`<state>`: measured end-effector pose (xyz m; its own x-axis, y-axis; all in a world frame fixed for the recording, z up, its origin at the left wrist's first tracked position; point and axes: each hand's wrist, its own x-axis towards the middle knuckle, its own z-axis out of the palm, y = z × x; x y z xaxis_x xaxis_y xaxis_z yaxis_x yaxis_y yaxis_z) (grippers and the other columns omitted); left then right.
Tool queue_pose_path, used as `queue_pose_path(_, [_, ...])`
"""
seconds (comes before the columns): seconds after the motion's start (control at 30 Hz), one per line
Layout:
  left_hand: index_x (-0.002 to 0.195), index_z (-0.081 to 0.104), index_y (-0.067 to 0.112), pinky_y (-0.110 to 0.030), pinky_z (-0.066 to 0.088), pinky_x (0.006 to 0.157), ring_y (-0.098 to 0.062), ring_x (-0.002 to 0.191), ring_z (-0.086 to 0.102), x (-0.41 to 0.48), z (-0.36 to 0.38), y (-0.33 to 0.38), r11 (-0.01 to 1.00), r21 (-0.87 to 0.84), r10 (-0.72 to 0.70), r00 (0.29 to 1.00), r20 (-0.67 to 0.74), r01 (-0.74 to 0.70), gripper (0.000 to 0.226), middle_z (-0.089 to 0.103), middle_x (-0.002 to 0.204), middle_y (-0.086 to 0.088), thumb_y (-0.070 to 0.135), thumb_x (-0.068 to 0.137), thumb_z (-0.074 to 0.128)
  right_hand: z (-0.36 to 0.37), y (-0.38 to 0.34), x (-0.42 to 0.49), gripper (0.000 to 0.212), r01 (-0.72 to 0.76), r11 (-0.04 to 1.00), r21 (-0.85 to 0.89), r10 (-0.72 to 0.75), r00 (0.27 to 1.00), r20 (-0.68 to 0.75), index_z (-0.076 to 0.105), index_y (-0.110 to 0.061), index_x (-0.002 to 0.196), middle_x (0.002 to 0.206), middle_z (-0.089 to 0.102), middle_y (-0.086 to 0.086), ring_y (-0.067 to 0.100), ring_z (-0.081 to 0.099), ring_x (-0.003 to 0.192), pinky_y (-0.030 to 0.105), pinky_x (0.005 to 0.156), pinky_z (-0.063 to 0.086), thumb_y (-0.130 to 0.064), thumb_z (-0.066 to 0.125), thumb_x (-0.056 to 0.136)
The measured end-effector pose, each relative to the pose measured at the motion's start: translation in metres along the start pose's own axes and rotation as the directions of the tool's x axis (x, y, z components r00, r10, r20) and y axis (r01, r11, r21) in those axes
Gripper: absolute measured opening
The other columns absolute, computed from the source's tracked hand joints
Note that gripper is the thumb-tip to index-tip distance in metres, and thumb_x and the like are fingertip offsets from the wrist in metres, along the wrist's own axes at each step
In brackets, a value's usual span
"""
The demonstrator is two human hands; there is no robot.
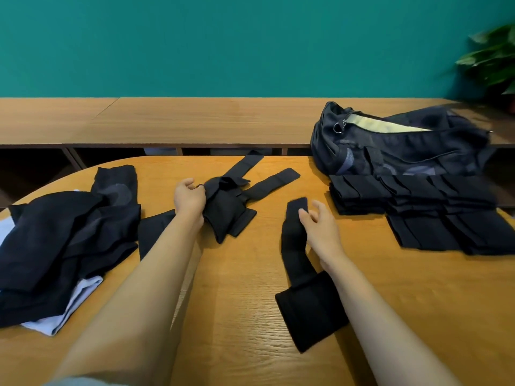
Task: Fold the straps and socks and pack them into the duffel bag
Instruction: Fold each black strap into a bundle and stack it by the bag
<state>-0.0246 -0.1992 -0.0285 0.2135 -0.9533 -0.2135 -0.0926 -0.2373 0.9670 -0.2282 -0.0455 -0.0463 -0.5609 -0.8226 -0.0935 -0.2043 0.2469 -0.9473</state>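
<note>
1. Progress check: the duffel bag (398,146) sits on the bench (237,316), unzipped, with pale lining showing. I can't see anything packed inside it.
2. Right in front of the bag, touching its near side, is a stack of folded dark pieces (418,213). So a good chunk of the folding looks done, it's just not packed.
3. My left hand (189,197) is well to the left of the bag, fingers curled round a bunched-up strap (228,213). Two of its tails poke out toward the bag. That one isn't folded.
4. My right hand (317,227) is between that bundle and the bag, nearer to me. The thumb lies on the top end of a long strap (292,246) and the other fingers are loosely spread. Honestly can't tell if I'm pinching it or only touching it. The strap lies stretched out, wide cuff end closest to me, unfolded.
5. Farthest from the bag there's a messy heap of dark fabric (64,246) with something pale underneath. I can't tell which bits are socks.
6. My guess: folding is roughly halfway, and packing hasn't started.
</note>
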Motion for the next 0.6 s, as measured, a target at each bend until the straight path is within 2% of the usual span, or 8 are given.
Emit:
queue_pose_path(0.03, [0.136,0.045,0.019,-0.043,0.048,0.098,-0.024,0.116,0.052,0.001,-0.003,0.0,0.991,0.129,0.038,0.999,-0.021,-0.035,0.041,0.049,0.137,-0.003,0.011,0.097,0.052,-0.003,0.0,-0.001,0.06,0.013,0.994,-0.106,-0.013,1.0,0.008,0.029,-0.016,0.151,0.143,0.049,0.001,0.023,0.045,0.132,0.042,0.109,0.038,-0.03,0.054,0.099])
queue_pose_path(0.1, [0.138,0.044,0.02,-0.047,0.041,0.105,-0.027,0.125,0.047,-0.004,-0.011,-0.002,0.883,0.411,0.261,0.965,-0.031,-0.226,0.043,0.046,0.142,-0.005,0.011,0.097,0.05,-0.013,0.001,-0.013,0.065,0.087,0.938,-0.335,-0.095,0.995,-0.006,0.022,-0.018,0.153,0.152,0.039,-0.001,0.024,0.033,0.14,0.047,0.114,0.03,-0.033,0.054,0.098])
queue_pose_path(0.17, [0.133,0.052,0.02,-0.049,0.033,0.11,-0.028,0.121,0.05,-0.02,-0.017,-0.007,0.702,0.546,0.499,0.863,0.08,-0.457,0.036,0.053,0.134,-0.005,0.013,0.098,0.048,-0.021,0.006,-0.032,0.058,0.182,0.863,-0.471,-0.191,0.981,0.029,0.029,-0.024,0.15,0.15,0.039,-0.008,0.019,0.031,0.141,0.045,0.116,0.025,-0.036,0.053,0.098])
queue_pose_path(0.2, [0.129,0.056,0.021,-0.051,0.029,0.112,-0.027,0.119,0.052,-0.03,-0.019,-0.011,0.623,0.571,0.547,0.82,0.172,-0.535,0.033,0.056,0.131,-0.004,0.016,0.098,0.047,-0.025,0.011,-0.043,0.054,0.242,0.828,-0.505,-0.235,0.969,0.079,0.034,-0.027,0.148,0.148,0.042,-0.011,0.014,0.033,0.139,0.042,0.115,0.024,-0.038,0.052,0.098])
queue_pose_path(0.3, [0.13,0.058,0.026,-0.058,0.003,0.118,-0.023,0.132,0.043,-0.059,-0.022,-0.03,0.437,0.695,0.446,0.808,0.385,-0.572,0.032,0.053,0.139,0.003,0.03,0.101,0.044,-0.033,0.028,-0.072,0.046,0.42,0.72,-0.553,-0.339,0.908,0.247,0.041,-0.035,0.142,0.144,0.043,-0.018,0.003,0.033,0.135,0.032,0.114,0.018,-0.043,0.05,0.098])
queue_pose_path(0.43, [0.154,0.018,0.032,-0.063,-0.012,0.111,-0.025,0.15,0.0,-0.075,-0.025,-0.052,0.055,0.862,0.239,0.845,0.479,-0.504,0.05,0.007,0.163,0.006,0.044,0.105,0.019,-0.039,0.043,-0.097,0.048,0.448,0.681,-0.579,-0.264,0.888,0.377,0.039,-0.039,0.144,0.155,0.026,-0.021,0.001,0.013,0.145,0.036,0.122,-0.002,-0.054,0.039,0.098])
queue_pose_path(0.53, [0.156,0.007,0.03,-0.065,-0.009,0.113,-0.029,0.149,-0.009,-0.087,-0.028,-0.054,-0.027,0.882,0.266,0.847,0.461,-0.471,0.053,-0.001,0.164,0.003,0.042,0.105,0.018,-0.042,0.048,-0.111,0.058,0.454,0.637,-0.623,-0.24,0.885,0.399,0.024,-0.038,0.152,0.16,0.012,-0.02,0.004,-0.001,0.148,0.038,0.121,-0.009,-0.058,0.032,0.098])
queue_pose_path(0.6, [0.155,0.012,0.029,-0.064,-0.007,0.114,-0.028,0.149,-0.006,-0.108,-0.028,-0.05,0.007,0.866,0.361,0.809,0.464,-0.499,0.053,0.004,0.163,0.002,0.04,0.105,0.026,-0.046,0.048,-0.122,0.058,0.446,0.675,-0.587,-0.27,0.89,0.366,0.017,-0.037,0.153,0.16,0.009,-0.02,0.003,-0.005,0.148,0.037,0.121,-0.009,-0.054,0.033,0.1])
